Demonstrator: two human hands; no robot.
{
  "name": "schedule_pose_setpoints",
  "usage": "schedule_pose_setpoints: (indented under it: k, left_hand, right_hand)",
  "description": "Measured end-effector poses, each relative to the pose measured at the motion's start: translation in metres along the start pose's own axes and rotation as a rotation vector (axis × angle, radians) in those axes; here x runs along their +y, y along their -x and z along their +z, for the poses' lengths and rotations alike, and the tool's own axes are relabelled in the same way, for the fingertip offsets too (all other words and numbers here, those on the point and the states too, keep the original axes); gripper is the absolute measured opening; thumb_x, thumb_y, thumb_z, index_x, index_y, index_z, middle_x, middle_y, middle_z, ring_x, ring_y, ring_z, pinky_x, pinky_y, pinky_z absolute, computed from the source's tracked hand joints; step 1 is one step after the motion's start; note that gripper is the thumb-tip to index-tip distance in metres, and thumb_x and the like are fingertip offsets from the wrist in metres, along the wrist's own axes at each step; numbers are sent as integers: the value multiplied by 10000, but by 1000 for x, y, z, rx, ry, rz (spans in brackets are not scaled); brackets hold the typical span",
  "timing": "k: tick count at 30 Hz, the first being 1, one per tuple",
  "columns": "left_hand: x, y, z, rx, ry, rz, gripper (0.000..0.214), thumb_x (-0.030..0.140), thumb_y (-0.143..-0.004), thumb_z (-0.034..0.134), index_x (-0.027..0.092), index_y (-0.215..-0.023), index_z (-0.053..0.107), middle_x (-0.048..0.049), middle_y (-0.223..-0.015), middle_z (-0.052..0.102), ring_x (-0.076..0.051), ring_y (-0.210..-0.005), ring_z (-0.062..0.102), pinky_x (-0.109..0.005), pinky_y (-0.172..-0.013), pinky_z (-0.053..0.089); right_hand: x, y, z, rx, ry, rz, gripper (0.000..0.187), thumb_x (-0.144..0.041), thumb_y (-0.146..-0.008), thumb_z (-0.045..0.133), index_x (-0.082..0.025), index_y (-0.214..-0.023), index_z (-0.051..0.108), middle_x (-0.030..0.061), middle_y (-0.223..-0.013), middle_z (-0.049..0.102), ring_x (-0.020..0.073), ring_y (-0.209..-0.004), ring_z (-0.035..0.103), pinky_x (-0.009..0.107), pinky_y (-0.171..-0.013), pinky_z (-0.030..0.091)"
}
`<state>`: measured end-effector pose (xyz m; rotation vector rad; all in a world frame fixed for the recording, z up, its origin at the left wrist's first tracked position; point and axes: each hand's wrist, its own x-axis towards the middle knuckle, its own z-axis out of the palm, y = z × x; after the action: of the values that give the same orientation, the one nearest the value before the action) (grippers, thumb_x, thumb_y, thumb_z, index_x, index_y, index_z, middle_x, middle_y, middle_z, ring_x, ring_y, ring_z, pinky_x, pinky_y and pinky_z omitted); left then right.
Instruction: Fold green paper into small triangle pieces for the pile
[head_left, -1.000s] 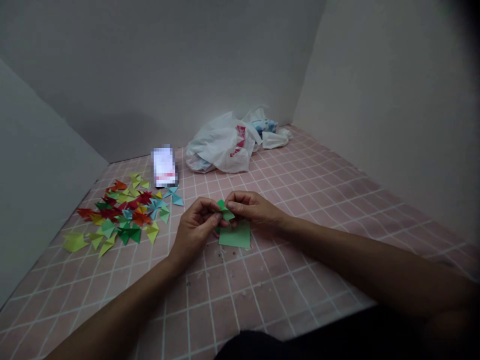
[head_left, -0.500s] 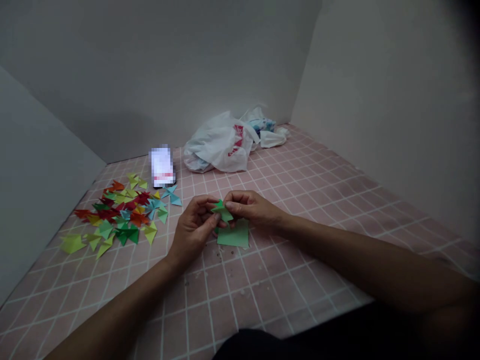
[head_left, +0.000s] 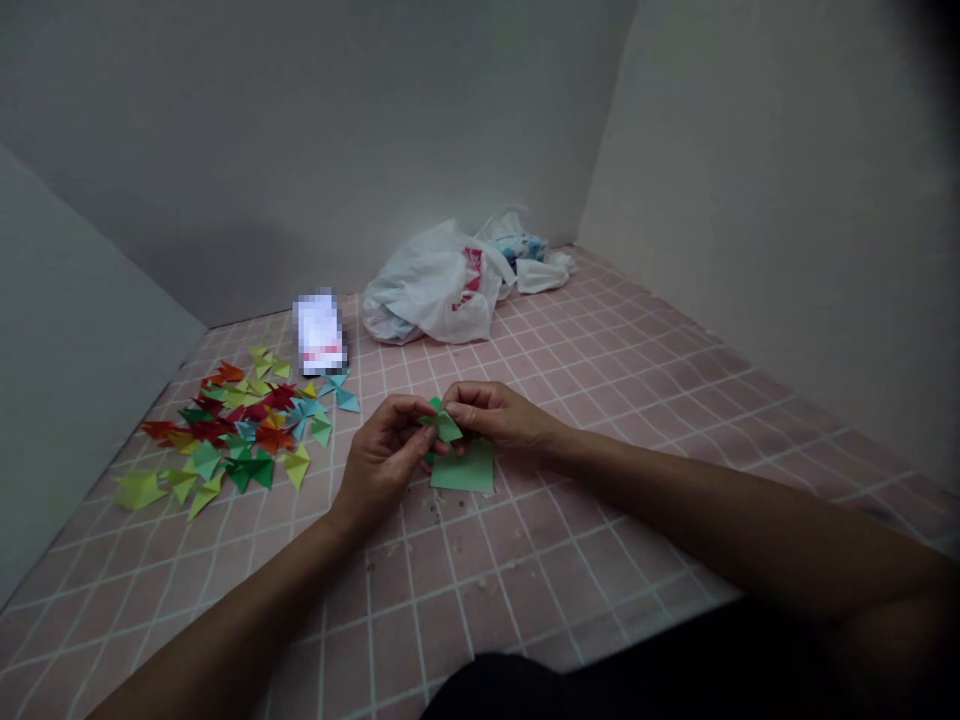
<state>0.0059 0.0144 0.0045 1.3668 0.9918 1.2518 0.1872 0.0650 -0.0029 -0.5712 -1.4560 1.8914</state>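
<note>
Head | left hand (head_left: 384, 447), right hand (head_left: 496, 412): angled inward | both pinching folded green paper (head_left: 447, 427)

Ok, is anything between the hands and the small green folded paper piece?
Nothing visible: the left hand and right hand both touch the small green folded paper piece. The flat light-green paper lies below, not between.

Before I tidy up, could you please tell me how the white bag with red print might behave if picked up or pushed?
The white bag would probably fold floppily, given its loose creases. It seems unlikely to roll, sitting slumped and spread. Its weight may depend on contents I cannot see.
</note>
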Motion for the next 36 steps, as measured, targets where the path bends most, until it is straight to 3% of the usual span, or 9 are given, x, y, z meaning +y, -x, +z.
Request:
schedule_pose_setpoints:
  k: [36]
  left_hand:
    - [0,-1,-2,-16,80,-12,211,192,-853,710,237,-1048,644,25,-809,698,-118,-672,702,-219,-602,574]
  right_hand:
    - [6,0,1,-79,-146,-23,291,-428,-908,675,-162,-888,558,-6,-750,672,80,-609,611,206,-607,505]
